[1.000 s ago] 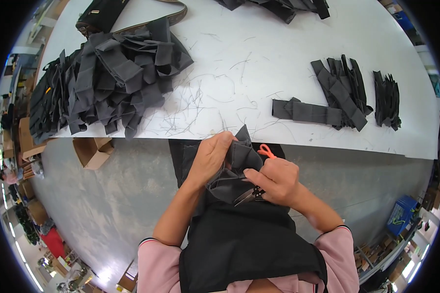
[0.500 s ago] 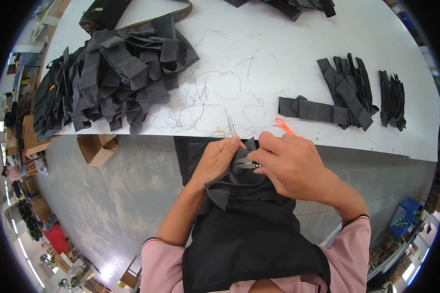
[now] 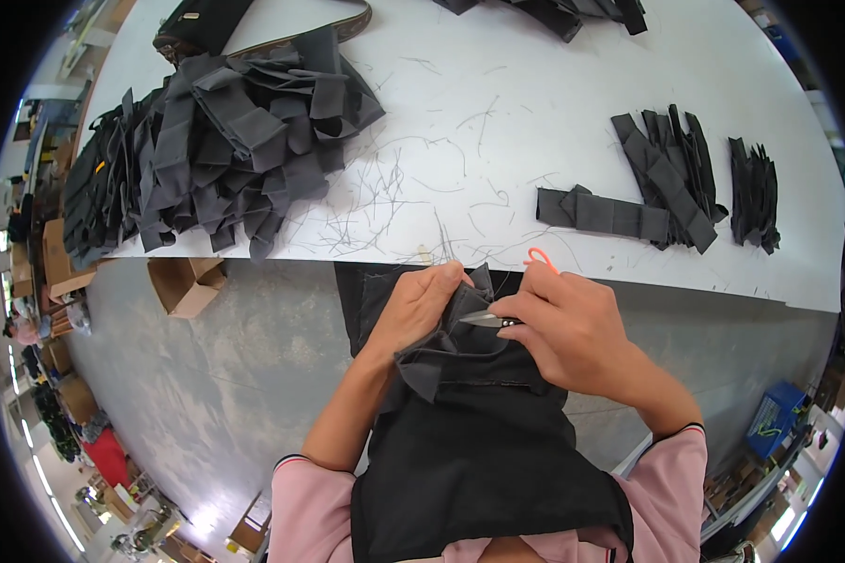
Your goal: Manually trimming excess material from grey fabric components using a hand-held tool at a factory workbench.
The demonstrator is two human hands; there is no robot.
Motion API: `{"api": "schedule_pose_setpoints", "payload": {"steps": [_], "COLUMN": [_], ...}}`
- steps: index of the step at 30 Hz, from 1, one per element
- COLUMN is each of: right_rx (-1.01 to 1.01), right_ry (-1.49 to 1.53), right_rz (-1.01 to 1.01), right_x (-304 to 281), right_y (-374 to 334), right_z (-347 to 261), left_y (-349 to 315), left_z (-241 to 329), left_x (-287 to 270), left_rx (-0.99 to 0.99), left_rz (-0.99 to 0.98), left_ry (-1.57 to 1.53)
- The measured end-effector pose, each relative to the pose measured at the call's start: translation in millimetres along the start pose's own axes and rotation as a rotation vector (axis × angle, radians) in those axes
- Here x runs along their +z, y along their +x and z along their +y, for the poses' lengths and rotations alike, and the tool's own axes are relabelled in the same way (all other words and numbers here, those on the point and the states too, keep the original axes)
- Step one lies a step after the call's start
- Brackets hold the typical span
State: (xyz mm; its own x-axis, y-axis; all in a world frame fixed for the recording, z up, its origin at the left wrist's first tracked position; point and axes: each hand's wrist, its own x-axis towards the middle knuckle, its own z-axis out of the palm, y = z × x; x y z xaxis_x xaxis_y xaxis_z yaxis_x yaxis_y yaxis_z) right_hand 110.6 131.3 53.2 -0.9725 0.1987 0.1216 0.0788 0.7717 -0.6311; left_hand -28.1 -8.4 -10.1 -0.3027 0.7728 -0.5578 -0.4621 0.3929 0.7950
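Observation:
My left hand [image 3: 421,308] is closed on a dark grey folded fabric piece [image 3: 424,361], held in front of the table's near edge. Thumb and fingers pinch its upper part. My right hand [image 3: 573,324] grips small thread snips [image 3: 483,320], whose silver blades point left and lie against or just over the cloth; contact is hard to tell. The blades look closed together. An orange cord loop [image 3: 539,257] sticks up behind the right hand. Loose cut threads [image 3: 376,202] lie scattered on the tabletop beyond my hands.
On the white table [image 3: 526,103], a large heap of grey fabric strips [image 3: 239,141] lies left, beside a black bag [image 3: 197,28]. Smaller strip stacks [image 3: 671,178] lie right, more strips at the far edge. A cardboard box [image 3: 186,286] stands on the floor, left below the table.
The snips' blades have gone from spread to closed. My right hand has shifted slightly right and down, and the orange loop has swung. My left hand stays in place with the fabric.

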Motion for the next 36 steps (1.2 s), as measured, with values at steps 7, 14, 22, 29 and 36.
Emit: {"api": "schedule_pose_setpoints", "payload": {"steps": [7,14,22,29,36], "right_rx": [-0.091,0.167,-0.167,0.271,0.343], "right_ry": [-0.035,0.259,-0.124,0.551,0.144], "right_rz": [-0.066,-0.033,0.349,0.262,0.191], "right_x": [2,0,36,73,25], "right_y": [8,-11,-24,-14,-33], "right_z": [0,-1,33,52,10], "left_y": [6,1,-4,-5,-1], "left_z": [-7,-7,5,-21,-25], "left_x": [3,1,5,23,31], "left_rx": [0.097,0.2,0.117,-0.044,0.045], "left_rz": [-0.029,0.075,-0.096,0.041,0.214], "left_ry": [0.034,0.275,-0.069,-0.464,-0.4]}}
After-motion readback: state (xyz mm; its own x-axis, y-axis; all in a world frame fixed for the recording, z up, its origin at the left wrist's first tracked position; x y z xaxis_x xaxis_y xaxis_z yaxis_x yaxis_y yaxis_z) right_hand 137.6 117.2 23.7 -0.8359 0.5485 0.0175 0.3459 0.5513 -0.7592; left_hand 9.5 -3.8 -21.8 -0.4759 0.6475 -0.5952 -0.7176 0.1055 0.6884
